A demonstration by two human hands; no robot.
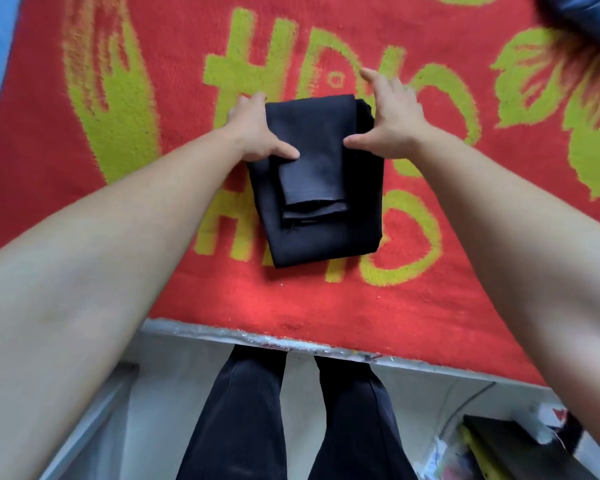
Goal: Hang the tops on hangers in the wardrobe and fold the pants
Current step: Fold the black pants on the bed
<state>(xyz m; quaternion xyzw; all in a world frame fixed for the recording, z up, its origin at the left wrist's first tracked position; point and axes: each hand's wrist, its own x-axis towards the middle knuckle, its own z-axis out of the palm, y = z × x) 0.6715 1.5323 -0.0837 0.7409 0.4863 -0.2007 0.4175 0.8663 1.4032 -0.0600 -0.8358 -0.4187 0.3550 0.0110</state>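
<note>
1. On the red rug [326,299], head view: black pants [312,188] lay folded into a compact rectangle, with the leg hems stacked on top and facing the person.
2. Left hand [253,133] was at the far-left edge of the bundle. The thumb lay flat on top and the fingers were stretched along the side. Couldn't tell if the tips went under the fabric.
3. Right hand [392,123] was at the far-right edge. The thumb touched the top layer, and the fingers were spread wide, mostly clear of the cloth and gripping nothing.
4. Progress, my read: this pair looked nearly folded, with maybe one more fold or a squaring-up left. No tops, hangers or wardrobe were in frame, so the status of the hanging part was unknown.
5. Surroundings: a dark blurred item [582,15] sat at the far-right corner of the rug, well apart from the bundle. The person's own dark trouser legs [243,410] showed below the table edge, and a dark box [499,445] sat on the floor to the right.
6. Obstructions: nothing lay near the bundle.
</note>
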